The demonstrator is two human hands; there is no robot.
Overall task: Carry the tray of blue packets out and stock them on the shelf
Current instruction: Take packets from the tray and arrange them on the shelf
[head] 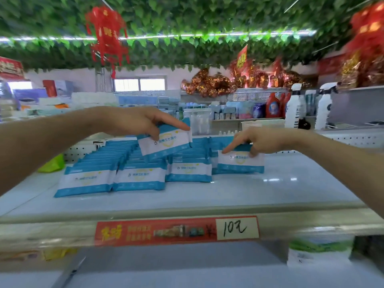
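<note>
Price tag [176,230]: red strip with a handwritten white panel, on the front lip of the shelf [270,194].
Blue packets [141,179]: rows standing on the shelf just behind the price tag.
Right hand [255,140]: behind and right of the price tag; thumb and curled fingers pinch the top edge of the end packet [241,163], forefinger straight; the packet stands at the rows' right end.
Left hand [137,121]: behind the price tag, above the rows, pinching a tilted lifted packet [166,145].
White bottles [295,107]: far behind the price tag, to its right.
</note>
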